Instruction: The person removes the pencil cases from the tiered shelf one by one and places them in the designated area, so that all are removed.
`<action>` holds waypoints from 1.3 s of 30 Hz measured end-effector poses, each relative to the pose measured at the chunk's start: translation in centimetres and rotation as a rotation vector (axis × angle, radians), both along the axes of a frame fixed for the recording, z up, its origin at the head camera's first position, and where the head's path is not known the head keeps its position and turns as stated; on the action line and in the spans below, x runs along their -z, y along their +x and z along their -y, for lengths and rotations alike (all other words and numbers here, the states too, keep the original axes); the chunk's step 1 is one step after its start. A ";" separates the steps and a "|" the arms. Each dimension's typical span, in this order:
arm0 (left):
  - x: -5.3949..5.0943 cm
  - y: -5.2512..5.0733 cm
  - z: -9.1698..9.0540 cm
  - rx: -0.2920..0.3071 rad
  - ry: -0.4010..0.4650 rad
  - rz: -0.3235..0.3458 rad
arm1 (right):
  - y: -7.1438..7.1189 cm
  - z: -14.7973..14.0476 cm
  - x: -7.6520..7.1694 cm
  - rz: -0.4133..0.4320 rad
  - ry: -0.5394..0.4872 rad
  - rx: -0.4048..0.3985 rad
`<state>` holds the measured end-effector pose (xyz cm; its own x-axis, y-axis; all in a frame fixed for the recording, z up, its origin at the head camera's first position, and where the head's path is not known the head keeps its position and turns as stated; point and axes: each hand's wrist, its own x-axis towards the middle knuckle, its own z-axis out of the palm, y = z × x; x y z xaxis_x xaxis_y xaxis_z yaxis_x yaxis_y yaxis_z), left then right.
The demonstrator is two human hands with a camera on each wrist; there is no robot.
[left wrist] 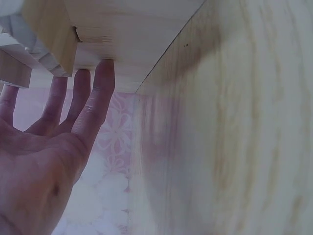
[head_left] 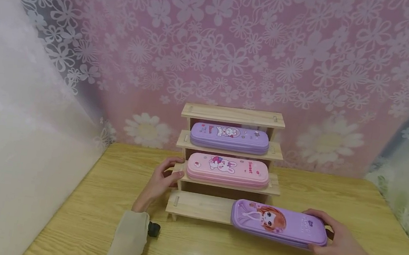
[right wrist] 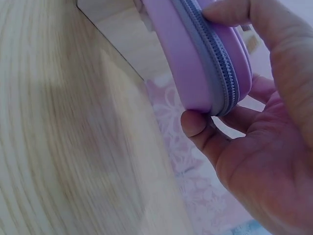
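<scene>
My right hand (head_left: 344, 245) grips one end of a purple pencil case (head_left: 288, 227) printed with a red-haired girl. In the right wrist view, thumb and fingers hold the pencil case (right wrist: 195, 54) beside its grey zipper. The other end of the case is over the right part of the lowest tier of a wooden stepped rack (head_left: 201, 207). At the rack's left side is my left hand (head_left: 160, 180), near the second tier from the bottom. In the left wrist view, its fairly straight fingers (left wrist: 98, 93) touch the wood; the thumb is hidden there.
A pink pencil case (head_left: 230, 171) with a rabbit lies on the second tier from the bottom. Above it, a lilac pencil case (head_left: 234, 138) rests on the third tier. The rack stands on a wood-grain table (head_left: 108, 209) before a floral pink backdrop (head_left: 231, 40).
</scene>
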<state>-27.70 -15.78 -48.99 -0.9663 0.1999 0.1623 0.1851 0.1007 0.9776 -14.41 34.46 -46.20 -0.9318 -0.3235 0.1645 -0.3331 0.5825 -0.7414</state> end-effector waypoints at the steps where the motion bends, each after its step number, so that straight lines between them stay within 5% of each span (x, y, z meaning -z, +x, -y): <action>1: 0.0 0.0 0.0 0.001 -0.001 -0.001 | 0.1 -0.3 -0.1 0.007 -0.003 0.005; 39: -0.4 0.6 -0.2 -0.009 0.007 -0.003 | 3.2 -8.1 0.5 -0.007 0.060 0.218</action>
